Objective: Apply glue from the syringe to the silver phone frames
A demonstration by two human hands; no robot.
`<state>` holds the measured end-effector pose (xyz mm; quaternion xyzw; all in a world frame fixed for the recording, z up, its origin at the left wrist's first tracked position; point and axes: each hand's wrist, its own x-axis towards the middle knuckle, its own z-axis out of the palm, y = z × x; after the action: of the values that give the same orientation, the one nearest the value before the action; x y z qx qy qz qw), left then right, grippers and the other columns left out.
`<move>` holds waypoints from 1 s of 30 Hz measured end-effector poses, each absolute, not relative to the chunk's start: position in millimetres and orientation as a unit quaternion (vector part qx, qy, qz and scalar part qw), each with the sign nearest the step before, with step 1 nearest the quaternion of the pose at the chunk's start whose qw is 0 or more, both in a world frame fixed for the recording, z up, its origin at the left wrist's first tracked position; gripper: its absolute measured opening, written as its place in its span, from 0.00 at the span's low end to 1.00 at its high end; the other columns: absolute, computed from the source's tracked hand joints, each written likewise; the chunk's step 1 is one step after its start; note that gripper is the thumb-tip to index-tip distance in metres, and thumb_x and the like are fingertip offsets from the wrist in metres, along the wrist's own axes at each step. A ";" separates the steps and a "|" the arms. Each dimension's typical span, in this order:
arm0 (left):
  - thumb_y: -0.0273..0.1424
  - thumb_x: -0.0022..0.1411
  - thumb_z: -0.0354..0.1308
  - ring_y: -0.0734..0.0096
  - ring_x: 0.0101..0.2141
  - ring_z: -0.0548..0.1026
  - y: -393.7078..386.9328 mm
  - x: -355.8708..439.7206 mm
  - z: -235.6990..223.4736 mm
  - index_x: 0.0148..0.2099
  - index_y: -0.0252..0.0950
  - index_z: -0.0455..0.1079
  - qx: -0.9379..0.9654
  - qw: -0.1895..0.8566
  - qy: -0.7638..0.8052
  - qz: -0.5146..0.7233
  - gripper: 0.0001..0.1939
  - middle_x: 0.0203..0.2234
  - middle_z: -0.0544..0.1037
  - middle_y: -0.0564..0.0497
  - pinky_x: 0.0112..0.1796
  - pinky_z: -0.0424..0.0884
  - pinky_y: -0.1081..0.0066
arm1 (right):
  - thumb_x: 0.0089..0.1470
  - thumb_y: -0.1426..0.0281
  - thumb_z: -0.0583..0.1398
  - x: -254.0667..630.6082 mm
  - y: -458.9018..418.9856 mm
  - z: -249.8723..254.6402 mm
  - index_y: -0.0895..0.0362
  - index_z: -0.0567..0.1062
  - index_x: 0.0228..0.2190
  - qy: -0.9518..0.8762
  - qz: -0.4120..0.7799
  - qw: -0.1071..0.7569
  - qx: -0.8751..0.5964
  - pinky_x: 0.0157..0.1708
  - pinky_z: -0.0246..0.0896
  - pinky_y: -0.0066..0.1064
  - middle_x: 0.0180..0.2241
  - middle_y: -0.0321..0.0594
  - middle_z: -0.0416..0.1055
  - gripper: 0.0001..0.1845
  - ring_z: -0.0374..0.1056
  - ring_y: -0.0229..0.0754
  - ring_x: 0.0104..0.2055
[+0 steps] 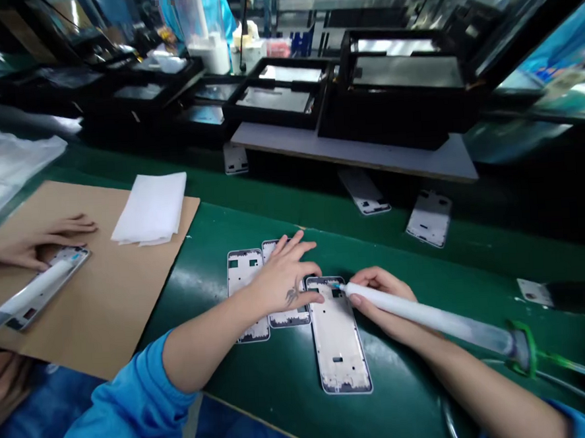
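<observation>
My right hand (384, 299) is wrapped round a long white dispensing syringe (427, 313), its blue tip at the upper edge of a phone frame (337, 342). That frame lies flat on the green table, pale inside with dark ends. At its upper left edge are the thumb and a finger of my left hand (291, 278), whose other fingers are spread with nothing held in them. Beneath my left hand and wrist lie a second phone frame (291, 317) and a third phone frame (241, 268), both partly covered.
To the left, a co-worker's hand (36, 246) rests by another phone frame on brown cardboard (128, 288), under a white syringe (34, 291). White sheets (150, 208) lie there too. Black trays (279, 94) stand behind a grey board (352, 149). Several frames (430, 217) lie further back.
</observation>
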<state>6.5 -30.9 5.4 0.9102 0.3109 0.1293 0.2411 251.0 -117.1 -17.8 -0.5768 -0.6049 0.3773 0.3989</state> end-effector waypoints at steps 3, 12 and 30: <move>0.50 0.61 0.66 0.42 0.73 0.47 -29.9 9.0 5.0 0.51 0.39 0.76 0.910 0.239 0.312 0.134 0.24 0.67 0.64 0.39 0.70 0.45 0.38 | 0.53 0.56 0.69 250.7 -115.6 -14.6 0.52 0.75 0.35 -0.606 0.375 0.396 -0.579 0.27 0.67 0.31 0.30 0.40 0.78 0.15 0.72 0.42 0.28; 0.46 0.61 0.68 0.43 0.73 0.47 -26.2 9.7 8.1 0.49 0.41 0.77 0.904 0.250 0.321 0.131 0.19 0.67 0.65 0.42 0.69 0.46 0.36 | 0.54 0.55 0.68 241.1 -107.0 -14.8 0.52 0.74 0.32 -0.590 0.369 0.404 -0.594 0.25 0.64 0.30 0.27 0.37 0.76 0.15 0.70 0.40 0.26; 0.46 0.62 0.67 0.42 0.73 0.46 -23.3 11.9 8.3 0.49 0.42 0.76 0.901 0.267 0.313 0.136 0.18 0.67 0.64 0.44 0.69 0.44 0.33 | 0.54 0.59 0.68 236.4 -102.5 -4.9 0.53 0.74 0.35 -0.589 0.392 0.373 -0.600 0.26 0.60 0.29 0.29 0.36 0.75 0.13 0.69 0.38 0.28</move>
<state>11.9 -23.3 8.3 0.9011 0.3135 0.1364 0.2667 236.4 -102.5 -4.9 -0.6002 -0.5892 0.3921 0.3725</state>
